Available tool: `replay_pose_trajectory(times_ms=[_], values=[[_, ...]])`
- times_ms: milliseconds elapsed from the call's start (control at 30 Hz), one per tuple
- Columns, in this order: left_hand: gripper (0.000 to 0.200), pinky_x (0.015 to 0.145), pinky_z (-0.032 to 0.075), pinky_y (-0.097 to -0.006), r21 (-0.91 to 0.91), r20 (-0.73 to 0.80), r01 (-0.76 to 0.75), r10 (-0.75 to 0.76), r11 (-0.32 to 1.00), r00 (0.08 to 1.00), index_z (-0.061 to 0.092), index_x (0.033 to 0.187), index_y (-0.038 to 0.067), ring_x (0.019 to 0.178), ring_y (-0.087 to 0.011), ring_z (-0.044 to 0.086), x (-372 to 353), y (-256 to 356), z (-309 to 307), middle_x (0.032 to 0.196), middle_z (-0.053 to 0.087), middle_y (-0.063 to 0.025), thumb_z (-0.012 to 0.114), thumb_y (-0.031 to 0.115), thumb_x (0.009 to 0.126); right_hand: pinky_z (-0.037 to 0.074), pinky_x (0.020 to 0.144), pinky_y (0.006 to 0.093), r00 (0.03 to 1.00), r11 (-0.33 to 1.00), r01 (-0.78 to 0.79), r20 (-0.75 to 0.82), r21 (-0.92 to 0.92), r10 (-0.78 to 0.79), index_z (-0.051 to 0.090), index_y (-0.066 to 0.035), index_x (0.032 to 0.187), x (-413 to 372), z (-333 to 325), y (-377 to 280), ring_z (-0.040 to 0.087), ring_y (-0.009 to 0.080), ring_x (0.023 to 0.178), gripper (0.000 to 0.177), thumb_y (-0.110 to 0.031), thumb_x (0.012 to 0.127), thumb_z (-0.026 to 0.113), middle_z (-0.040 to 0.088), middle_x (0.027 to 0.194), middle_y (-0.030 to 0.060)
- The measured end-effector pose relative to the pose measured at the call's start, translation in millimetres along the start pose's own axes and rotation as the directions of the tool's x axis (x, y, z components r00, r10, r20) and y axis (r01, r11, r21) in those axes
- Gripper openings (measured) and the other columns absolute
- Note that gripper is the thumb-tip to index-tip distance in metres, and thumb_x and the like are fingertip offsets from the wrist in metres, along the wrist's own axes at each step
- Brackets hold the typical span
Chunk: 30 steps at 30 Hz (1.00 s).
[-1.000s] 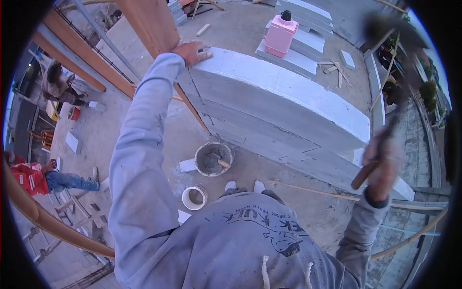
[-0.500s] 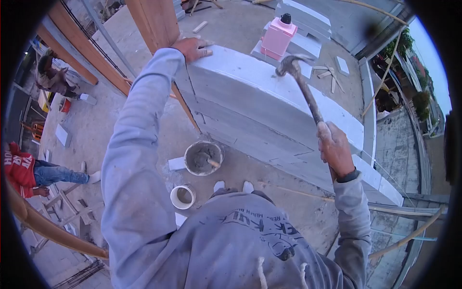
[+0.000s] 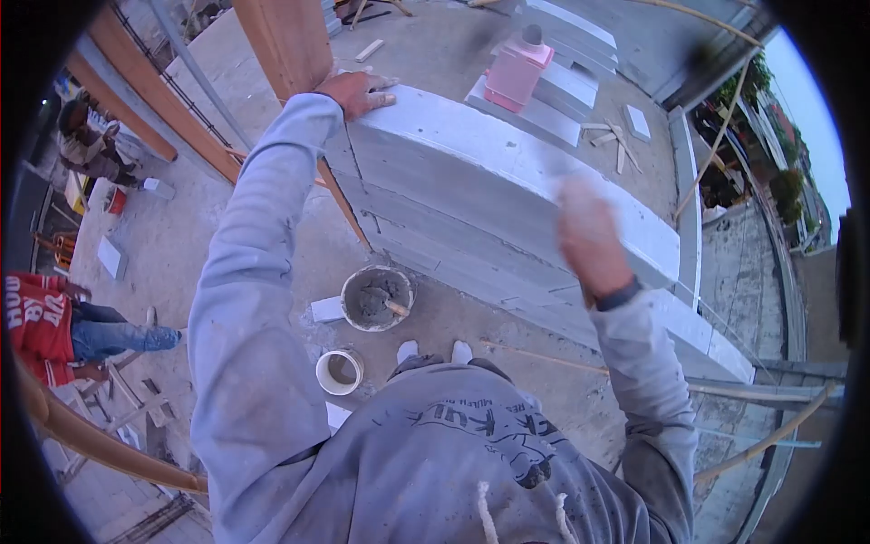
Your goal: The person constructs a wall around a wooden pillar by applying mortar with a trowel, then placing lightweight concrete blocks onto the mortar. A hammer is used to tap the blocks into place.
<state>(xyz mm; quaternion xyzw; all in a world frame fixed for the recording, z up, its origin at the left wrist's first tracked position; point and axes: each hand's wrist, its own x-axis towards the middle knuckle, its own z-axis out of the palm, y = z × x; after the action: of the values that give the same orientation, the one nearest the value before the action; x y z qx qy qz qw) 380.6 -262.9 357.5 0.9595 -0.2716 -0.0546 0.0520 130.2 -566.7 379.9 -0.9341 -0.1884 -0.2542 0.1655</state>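
My left hand (image 3: 362, 93) lies with stretched fingers on the top of the pale block wall (image 3: 507, 154), at its end beside the wooden post (image 3: 288, 45). My right hand (image 3: 591, 231) is a blur over the wall's front edge, closed round a hammer whose head and handle are almost lost in motion smear. A pink jug (image 3: 518, 77) with a dark cap stands behind the wall on stacked blocks (image 3: 566, 91). By my feet is a bucket of grey mortar (image 3: 348, 308) with a wooden-handled tool in it.
A small white pail (image 3: 322, 370) and a loose block (image 3: 327, 309) sit near the mortar bucket. Two people are at the left, one in a red shirt (image 3: 41, 317), one farther back (image 3: 86, 145). Bamboo poles (image 3: 770, 435) and wood scraps (image 3: 619, 145) lie about.
The hammer, clearly seen over the wall top before, is now blurred. My right hand has moved up and slightly left. My left hand stays on the wall; the red-shirted person has shifted slightly.
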Motion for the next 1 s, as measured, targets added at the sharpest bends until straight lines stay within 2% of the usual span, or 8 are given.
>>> replay_pose_trajectory(times_ms=[200,500,600,733,800,833,867,1000], values=[[0.054,0.104,0.027,-0.0423,-0.096,0.001,-0.077,0.077,0.992,0.997,0.049,0.128,0.013,0.120,-0.0321,0.044,1.1,-4.9,1.4,0.128,0.049,-0.0145,0.045,0.049,0.088,0.044,0.048,0.0399,0.719,0.708,-0.674,0.408,0.211,0.563,0.054,-0.004,0.075,5.0,-27.9,-18.7,0.054,0.0292,0.048,0.042,-0.039,0.093,0.041,0.055,0.060,0.0149],[0.056,0.100,0.034,-0.0374,0.194,0.036,-0.071,0.066,0.978,0.997,0.047,0.129,0.012,0.115,-0.0329,0.048,12.6,19.1,-17.7,0.126,0.051,-0.0165,0.051,0.046,0.085,0.044,0.059,0.0270,0.944,0.746,0.143,-0.317,0.650,0.095,0.047,0.002,0.107,-25.0,-258.1,9.5,0.050,0.0153,0.067,0.053,-0.047,0.093,0.033,0.049,0.077,0.0057],[0.056,0.101,0.034,-0.0382,0.244,-0.025,-0.067,0.075,0.967,0.997,0.044,0.132,0.013,0.118,-0.0333,0.046,11.1,52.5,-15.9,0.130,0.046,-0.0176,0.050,0.046,0.086,0.038,0.028,0.0229,0.680,0.839,0.242,-0.702,0.487,0.211,0.046,-0.003,0.082,-7.9,-261.7,-17.6,0.038,0.0153,0.035,0.062,-0.059,0.091,0.023,0.035,0.053,0.0033],[0.054,0.101,0.033,-0.0399,0.108,0.065,-0.206,0.200,0.973,0.978,0.043,0.133,0.016,0.120,-0.0334,0.044,-10.1,108.6,-4.8,0.134,0.042,-0.0175,0.049,0.045,0.088,0.044,0.059,0.0312,0.947,0.766,-0.025,-0.230,0.642,0.224,0.048,-0.003,0.095,-93.1,-219.6,30.3,0.050,0.0162,0.068,0.046,-0.046,0.093,0.031,0.050,0.077,0.0071],[0.052,0.100,0.035,-0.0391,0.135,-0.057,-0.243,0.252,0.961,0.966,0.044,0.132,0.019,0.116,-0.0363,0.047,-13.6,105.0,1.6,0.132,0.043,-0.0195,0.050,0.045,0.087,0.041,0.055,0.0367,0.829,0.827,-0.559,-0.042,-0.055,0.558,0.052,-0.004,0.092,-170.2,-141.2,62.4,0.051,0.0216,0.057,0.031,-0.031,0.095,0.037,0.051,0.068,0.0089],[0.052,0.099,0.036,-0.0391,0.095,0.004,-0.256,0.257,0.962,0.966,0.044,0.132,0.019,0.113,-0.0374,0.048,-11.1,105.5,-5.3,0.130,0.045,-0.0205,0.050,0.045,0.087,0.041,0.056,0.0391,0.968,0.899,-0.098,0.169,-0.427,0.185,0.053,-0.002,0.087,-182.3,-106.0,73.3,0.052,0.0259,0.055,0.029,-0.025,0.095,0.036,0.050,0.062,0.0123],[0.051,0.098,0.037,-0.0390,0.053,0.070,-0.275,0.272,0.960,0.960,0.045,0.131,0.019,0.111,-0.0385,0.050,-9.6,108.1,-8.9,0.129,0.046,-0.0215,0.050,0.044,0.087,0.042,0.054,0.0401,0.754,0.770,-0.627,0.158,-0.116,0.638,0.052,-0.001,0.086,-176.5,-93.9,56.3,0.051,0.0281,0.054,0.034,-0.027,0.096,0.034,0.049,0.058,0.0132],[0.050,0.095,0.038,-0.0404,0.045,0.089,-0.324,0.319,0.945,0.943,0.047,0.130,0.018,0.108,-0.0389,0.051,-12.3,108.2,-4.5,0.126,0.047,-0.0225,0.050,0.043,0.087,0.041,0.047,0.0349,0.512,0.522,-0.852,0.282,0.043,0.811,0.052,-0.002,0.085,-169.5,-119.2,43.8,0.052,0.0220,0.048,0.037,-0.033,0.096,0.034,0.050,0.055,0.0097]])
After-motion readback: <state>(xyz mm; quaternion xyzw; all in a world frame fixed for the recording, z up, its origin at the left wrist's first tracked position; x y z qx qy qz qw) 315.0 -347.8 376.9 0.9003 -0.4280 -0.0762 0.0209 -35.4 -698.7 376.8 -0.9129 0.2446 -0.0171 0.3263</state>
